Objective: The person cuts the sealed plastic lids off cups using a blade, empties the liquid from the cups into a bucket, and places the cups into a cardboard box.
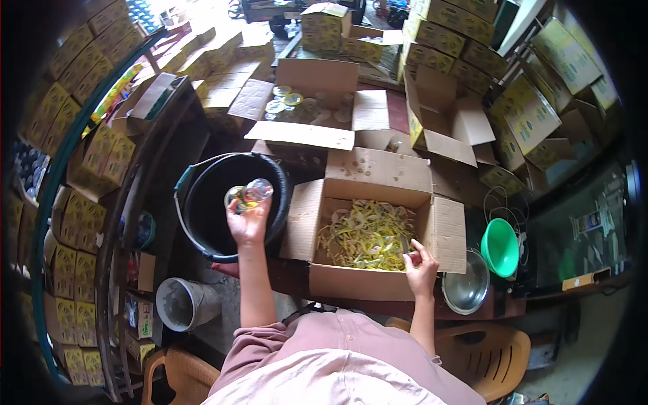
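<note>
- At twelve o'clock, the vehicle [270, 15] is cut off by the top edge.
- At eight o'clock, the stacked cartons [65, 307] are lost in the dark rim; their print is too small to be read.
- At ten o'clock, part of the black bucket [209, 223] is hidden by the left hand [248, 219], whose fingers are partly covered by the clear jar [258, 190].
- At four o'clock, the thin tool [405, 244] is partly concealed by the right hand [421, 267].
- The carton floor is hidden under yellow strips [371, 233].

Packing workshop [348, 271] or storeroom, perhaps — stacked printed cartons [84, 50], open boxes [317, 81], buckets [187, 304]
</note>
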Demonstrator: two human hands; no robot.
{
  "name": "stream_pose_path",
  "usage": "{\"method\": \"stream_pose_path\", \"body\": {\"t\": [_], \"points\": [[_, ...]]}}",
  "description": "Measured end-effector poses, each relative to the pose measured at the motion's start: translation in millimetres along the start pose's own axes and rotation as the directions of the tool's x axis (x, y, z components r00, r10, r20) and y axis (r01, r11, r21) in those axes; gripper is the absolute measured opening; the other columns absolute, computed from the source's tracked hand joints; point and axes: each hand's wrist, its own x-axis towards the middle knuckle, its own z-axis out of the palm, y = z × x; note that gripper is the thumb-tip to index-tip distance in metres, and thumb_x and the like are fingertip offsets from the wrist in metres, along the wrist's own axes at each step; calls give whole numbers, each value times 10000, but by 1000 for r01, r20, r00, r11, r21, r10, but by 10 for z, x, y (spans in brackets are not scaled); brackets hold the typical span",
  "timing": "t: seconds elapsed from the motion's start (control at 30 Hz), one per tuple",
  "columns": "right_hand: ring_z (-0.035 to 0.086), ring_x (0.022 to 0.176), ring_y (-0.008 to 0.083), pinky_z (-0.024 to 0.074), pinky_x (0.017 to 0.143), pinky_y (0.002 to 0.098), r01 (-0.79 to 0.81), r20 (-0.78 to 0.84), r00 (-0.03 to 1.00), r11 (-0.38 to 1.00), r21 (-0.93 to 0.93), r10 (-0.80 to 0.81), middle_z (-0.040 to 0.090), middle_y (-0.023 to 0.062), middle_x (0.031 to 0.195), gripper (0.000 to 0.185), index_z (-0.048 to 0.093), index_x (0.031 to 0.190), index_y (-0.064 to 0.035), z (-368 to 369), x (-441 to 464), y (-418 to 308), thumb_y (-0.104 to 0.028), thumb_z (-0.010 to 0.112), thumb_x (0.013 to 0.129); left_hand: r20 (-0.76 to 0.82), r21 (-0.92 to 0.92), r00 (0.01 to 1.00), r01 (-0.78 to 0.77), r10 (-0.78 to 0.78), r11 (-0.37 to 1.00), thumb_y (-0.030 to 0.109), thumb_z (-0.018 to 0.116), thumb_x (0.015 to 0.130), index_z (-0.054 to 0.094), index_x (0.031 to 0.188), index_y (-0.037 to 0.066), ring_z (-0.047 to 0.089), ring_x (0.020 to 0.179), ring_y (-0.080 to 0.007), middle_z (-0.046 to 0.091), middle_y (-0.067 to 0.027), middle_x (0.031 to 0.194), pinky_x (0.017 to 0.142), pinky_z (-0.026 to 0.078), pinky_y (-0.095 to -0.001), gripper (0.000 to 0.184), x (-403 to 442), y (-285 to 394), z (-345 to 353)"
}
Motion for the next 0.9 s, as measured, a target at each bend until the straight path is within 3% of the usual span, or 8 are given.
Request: {"method": "stream_pose_path", "body": {"t": [0.2,0.3,0.33,0.4,0.47,0.53,0.67,0.9], "points": [[537,547,106,448,529,236,14,-45,999,999,33,-13,587,54,641,365,601,1027,-40,-87,80,75,19,651,670,123,480,992,-55,-5,876,281,563,812,512,1040,124,502,995,-191,543,-46,1023,860,401,-455,282,141,-395,339],[567,559,151,462,546,272,0,-27,1000,1000,9,1,598,80,666,357,586,1032,-40,-169,153,124,16,642,684,212,914,975,-222,68,340,214,596,797,388,1191,105,538,921,-171,542,-68,1016,762,456,-398,459,329,-1076,669],[569,561,155,465,548,275,-4,-38,999,1000,20,5,598,82,665,355,587,1030,-40,-183,182,155,15,644,684,263,956,963,-251,-65,150,200,609,784,352,1216,95,546,907,-188,538,-91,1022,739,466,-389,515,471,-1263,695],[576,569,160,469,553,279,-6,-37,999,1000,13,6,603,84,670,363,583,1041,-48,-228,252,175,12,641,688,338,863,896,-417,-290,-284,205,640,746,332,1230,75,544,923,-235,529,-127,1042,751,465,-391,588,851,-1611,703],[585,574,164,472,554,282,-13,-15,1000,1000,-6,13,607,88,682,366,577,1057,-54,-267,336,215,2,636,701,377,488,819,-573,-433,-659,247,672,695,366,1210,69,515,977,-280,522,-147,1059,813,432,-410,625,1299,-1992,615],[586,573,167,475,558,284,-14,-2,1000,1000,-21,14,608,91,693,354,579,1055,-54,-284,421,264,-17,637,708,202,82,867,-478,-455,-875,265,707,616,411,1185,122,451,1047,-299,509,-120,1084,869,355,-453,658,1375,-2493,827],[585,583,176,474,560,289,-45,-2,999,999,-25,45,602,96,687,334,591,1035,-50,-304,561,387,-35,647,706,6,-464,833,-487,-553,-740,296,676,613,464,1152,139,473,1029,-247,537,-91,1051,795,367,-454,600,1980,-3356,480],[580,584,185,469,556,293,-99,-70,993,995,-33,96,597,90,688,335,602,1025,-49,-326,837,600,-32,655,695,-190,-825,812,-436,-552,-359,255,672,618,566,1022,126,543,883,-235,584,-91,954,715,373,-461,437,2625,-4256,-308]]}}
